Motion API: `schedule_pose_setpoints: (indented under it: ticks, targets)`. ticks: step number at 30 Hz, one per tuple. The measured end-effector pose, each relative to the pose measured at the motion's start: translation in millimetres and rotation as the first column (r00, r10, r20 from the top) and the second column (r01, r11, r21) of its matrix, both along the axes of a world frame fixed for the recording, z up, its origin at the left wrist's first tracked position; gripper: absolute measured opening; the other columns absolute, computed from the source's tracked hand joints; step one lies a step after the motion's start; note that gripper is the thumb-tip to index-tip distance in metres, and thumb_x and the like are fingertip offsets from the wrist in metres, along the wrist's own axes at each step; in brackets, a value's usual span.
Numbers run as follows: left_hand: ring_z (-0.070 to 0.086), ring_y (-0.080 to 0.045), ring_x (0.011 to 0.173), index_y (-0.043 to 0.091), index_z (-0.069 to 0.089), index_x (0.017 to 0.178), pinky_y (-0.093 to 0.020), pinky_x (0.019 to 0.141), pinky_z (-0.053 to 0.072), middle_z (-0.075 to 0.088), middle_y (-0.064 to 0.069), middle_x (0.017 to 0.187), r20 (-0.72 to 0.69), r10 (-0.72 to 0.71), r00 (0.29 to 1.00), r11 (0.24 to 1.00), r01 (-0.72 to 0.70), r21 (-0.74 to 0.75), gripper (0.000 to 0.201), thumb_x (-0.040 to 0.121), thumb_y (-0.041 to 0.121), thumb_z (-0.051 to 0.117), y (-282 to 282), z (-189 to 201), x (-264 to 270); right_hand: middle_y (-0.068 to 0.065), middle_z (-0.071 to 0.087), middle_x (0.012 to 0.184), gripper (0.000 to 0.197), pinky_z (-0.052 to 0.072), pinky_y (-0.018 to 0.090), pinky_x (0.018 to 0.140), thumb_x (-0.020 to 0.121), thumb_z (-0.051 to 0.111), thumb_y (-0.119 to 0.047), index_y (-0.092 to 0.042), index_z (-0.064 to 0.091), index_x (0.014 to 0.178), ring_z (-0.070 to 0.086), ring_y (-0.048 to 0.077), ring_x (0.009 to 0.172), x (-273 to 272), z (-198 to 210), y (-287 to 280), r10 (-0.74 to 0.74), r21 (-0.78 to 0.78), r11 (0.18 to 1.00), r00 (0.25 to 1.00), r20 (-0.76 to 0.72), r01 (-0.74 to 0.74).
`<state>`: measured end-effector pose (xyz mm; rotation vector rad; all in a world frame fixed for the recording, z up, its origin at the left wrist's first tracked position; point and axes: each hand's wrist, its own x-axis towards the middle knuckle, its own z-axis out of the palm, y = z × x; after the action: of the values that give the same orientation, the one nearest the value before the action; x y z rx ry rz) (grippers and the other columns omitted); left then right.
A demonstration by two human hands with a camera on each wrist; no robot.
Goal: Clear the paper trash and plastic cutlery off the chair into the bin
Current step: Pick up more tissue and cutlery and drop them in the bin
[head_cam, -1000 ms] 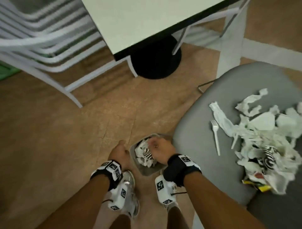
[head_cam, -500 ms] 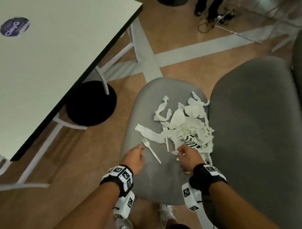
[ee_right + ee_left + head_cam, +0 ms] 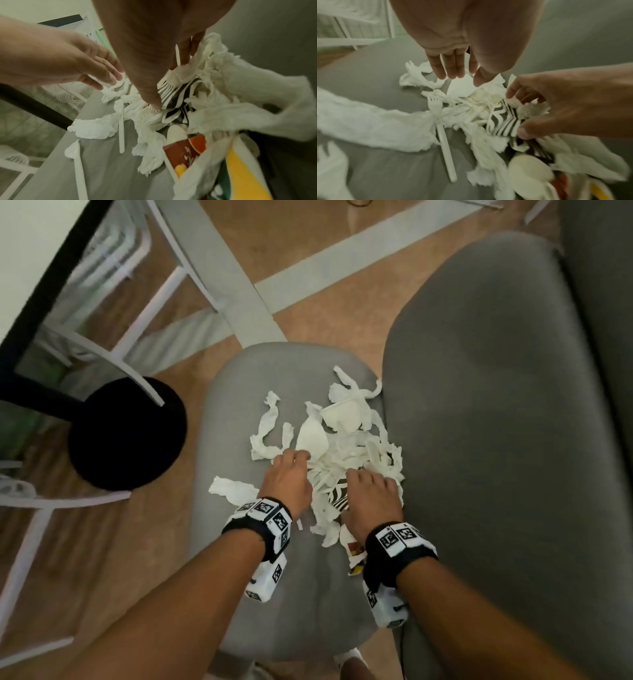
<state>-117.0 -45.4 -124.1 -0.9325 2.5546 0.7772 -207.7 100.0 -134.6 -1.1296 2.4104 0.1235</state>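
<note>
A pile of torn white paper trash (image 3: 346, 446) lies on the grey chair seat (image 3: 239, 594). A black-and-white striped paper (image 3: 503, 121) sits in the pile. My right hand (image 3: 371, 491) pinches it and some crumpled tissue between thumb and curled fingers (image 3: 184, 56). My left hand (image 3: 291, 470) hovers at the pile's left edge, its fingers (image 3: 452, 70) straight and just touching a white scrap. A white plastic fork (image 3: 444, 142) lies beside the pile, and another piece of cutlery (image 3: 78, 162) lies nearer the seat's edge. The bin is out of view.
A red and yellow wrapper (image 3: 187, 152) lies under tissue at the pile's near side. A second grey chair (image 3: 496, 440) stands close on the right. The table edge (image 3: 51, 285), its black round base (image 3: 126, 433) and white chair frames (image 3: 34, 525) stand at left.
Both hands left the bin on the floor and moved up to the chair. The right hand has taken hold of the striped paper, and the left has reached the pile's edge.
</note>
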Motion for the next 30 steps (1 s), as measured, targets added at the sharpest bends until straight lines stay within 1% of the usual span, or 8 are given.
schedule_pose_setpoints:
  ticks: [6, 10, 13, 16, 19, 22, 25, 30]
  targets:
    - [0.031, -0.033, 0.137, 0.01, 0.036, 0.145, -0.043, 0.111, 0.032, 0.037, -0.013, 0.147, 0.035, 0.051, 0.998, 0.998, -0.05, -0.039, 0.058, 0.089, 0.009, 0.049, -30, -20, -37, 0.011, 0.043, 0.144, 0.042, 0.033, 0.044, 0.101, 0.086, 0.055, -0.033, -0.018, 0.057, 0.126, 0.048, 0.03, 0.121, -10, -7, -7, 0.126, 0.064, 0.991, 0.987, -0.1, -0.12]
    - [0.031, -0.03, 0.134, 0.025, 0.062, 0.12, -0.042, 0.111, 0.032, 0.04, -0.006, 0.144, 0.16, 0.112, 0.981, 0.99, -0.125, 0.073, 0.037, 0.088, 0.013, 0.05, -23, -40, -40, 0.012, 0.043, 0.141, 0.064, 0.03, 0.046, 0.105, 0.081, 0.064, -0.05, -0.014, 0.053, 0.132, 0.043, 0.031, 0.126, -11, -13, -3, 0.193, 0.143, 0.973, 0.978, -0.082, -0.18]
    - [0.031, -0.029, 0.129, 0.033, 0.069, 0.112, -0.039, 0.112, 0.028, 0.038, 0.002, 0.146, 0.165, 0.152, 0.975, 0.982, -0.167, 0.086, 0.039, 0.087, 0.012, 0.049, -14, -47, -33, 0.012, 0.049, 0.135, 0.047, 0.032, 0.045, 0.104, 0.087, 0.057, -0.032, -0.013, 0.053, 0.131, 0.046, 0.034, 0.122, -8, -18, -2, 0.209, 0.167, 0.967, 0.974, -0.082, -0.194]
    - [0.034, -0.026, 0.124, 0.033, 0.067, 0.117, -0.036, 0.109, 0.029, 0.041, 0.006, 0.141, 0.111, 0.193, 0.975, 0.974, -0.205, 0.102, 0.045, 0.086, 0.009, 0.045, -13, -47, -30, 0.012, 0.05, 0.135, 0.046, 0.036, 0.046, 0.101, 0.09, 0.05, -0.027, -0.014, 0.047, 0.134, 0.05, 0.035, 0.121, -4, -17, -5, 0.168, 0.143, 0.976, 0.985, -0.025, -0.163]
    - [0.04, -0.024, 0.121, 0.026, 0.07, 0.108, -0.038, 0.106, 0.033, 0.052, 0.004, 0.128, -0.046, 0.28, 0.959, 0.957, -0.275, 0.096, 0.038, 0.086, 0.006, 0.048, -14, -41, -30, 0.01, 0.047, 0.139, 0.05, 0.037, 0.046, 0.099, 0.09, 0.047, -0.027, -0.021, 0.038, 0.139, 0.052, 0.034, 0.122, -6, -13, -7, 0.135, 0.071, 0.988, 0.991, 0.019, -0.136]
    - [0.049, -0.021, 0.112, 0.022, 0.071, 0.098, -0.04, 0.102, 0.04, 0.055, 0.005, 0.111, -0.2, 0.349, 0.916, 0.936, -0.332, 0.114, 0.024, 0.086, 0.009, 0.054, -15, -35, -25, 0.009, 0.044, 0.142, 0.034, 0.04, 0.046, 0.095, 0.09, 0.05, -0.025, -0.025, 0.051, 0.124, 0.057, 0.031, 0.115, -11, -3, -9, 0.12, -0.008, 0.993, 0.993, 0.011, -0.12]
    - [0.055, -0.015, 0.094, 0.017, 0.071, 0.093, -0.03, 0.089, 0.046, 0.051, 0.008, 0.102, -0.3, 0.408, 0.862, 0.912, -0.369, 0.18, 0.019, 0.089, 0.007, 0.056, -14, -26, -12, 0.008, 0.044, 0.145, 0.02, 0.042, 0.05, 0.096, 0.085, 0.059, -0.025, -0.026, 0.063, 0.105, 0.055, 0.031, 0.117, -13, 7, -13, 0.118, -0.096, 0.988, 0.992, -0.033, -0.121]
    - [0.053, -0.01, 0.078, 0.017, 0.071, 0.093, -0.019, 0.076, 0.04, 0.052, 0.008, 0.103, -0.345, 0.469, 0.813, 0.883, -0.427, 0.194, 0.022, 0.092, 0.004, 0.054, -11, -9, 16, 0.005, 0.042, 0.146, 0.014, 0.044, 0.052, 0.099, 0.085, 0.062, -0.027, -0.029, 0.061, 0.099, 0.05, 0.028, 0.124, -4, 25, -16, 0.079, -0.269, 0.961, 0.996, 0.027, -0.069]
